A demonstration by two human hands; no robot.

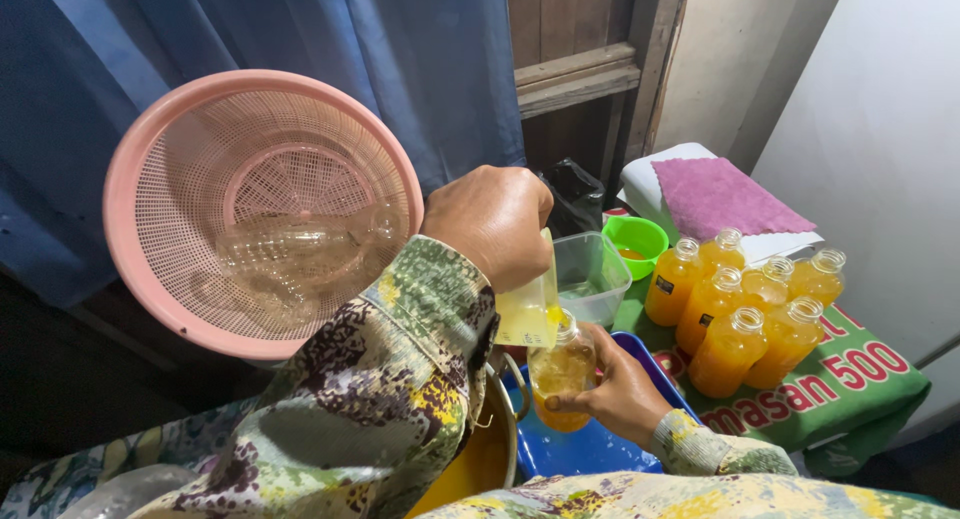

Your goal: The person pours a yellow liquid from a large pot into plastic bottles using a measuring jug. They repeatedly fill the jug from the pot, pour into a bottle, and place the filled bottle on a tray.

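Pouring orange juice into a small bottle

I see the left hand (492, 222) with fingers curled tight on a tipped plastic jug (530, 314), and the right hand (618, 391) with fingers wrapped round the bottle (562, 369), held over the blue tub (590, 444). I think juice could spill if the jug tips too fast or the bottle slips. I count seven filled bottles (745, 314), one pink basket (260, 209), one green cup (636, 241).
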